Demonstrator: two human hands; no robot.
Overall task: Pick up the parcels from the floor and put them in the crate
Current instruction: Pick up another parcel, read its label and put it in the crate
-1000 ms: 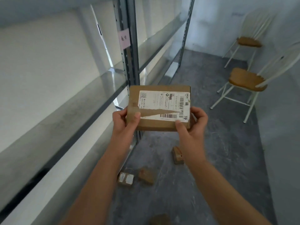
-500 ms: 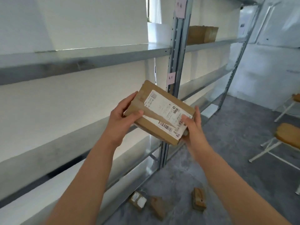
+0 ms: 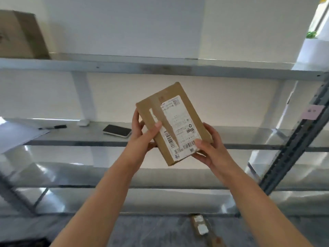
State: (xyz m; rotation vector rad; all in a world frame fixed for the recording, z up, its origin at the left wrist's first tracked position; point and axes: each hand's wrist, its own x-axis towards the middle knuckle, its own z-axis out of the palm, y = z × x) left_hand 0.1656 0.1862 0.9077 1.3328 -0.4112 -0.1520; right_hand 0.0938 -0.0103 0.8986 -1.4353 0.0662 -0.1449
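A flat brown cardboard parcel (image 3: 173, 122) with a white shipping label is held up in front of the metal shelves, tilted with its long side leaning left. My left hand (image 3: 144, 134) grips its left edge, thumb across the label side. My right hand (image 3: 208, 148) grips its lower right corner, thumb on the label. Another small brown parcel (image 3: 200, 227) with white labels lies on the grey floor below, near the bottom shelf. No crate is in view.
Metal shelving (image 3: 160, 68) spans the view, with a grey upright (image 3: 292, 145) at right. On the middle shelf lie a black device (image 3: 117, 131), a marker pen (image 3: 53, 127) and paper (image 3: 16, 134). A cardboard box (image 3: 21, 34) stands on the upper shelf at left.
The view has swung left from the aisle with chairs to face the shelves. Both hands kept hold of the parcel, which has turned from lying flat to nearly upright.
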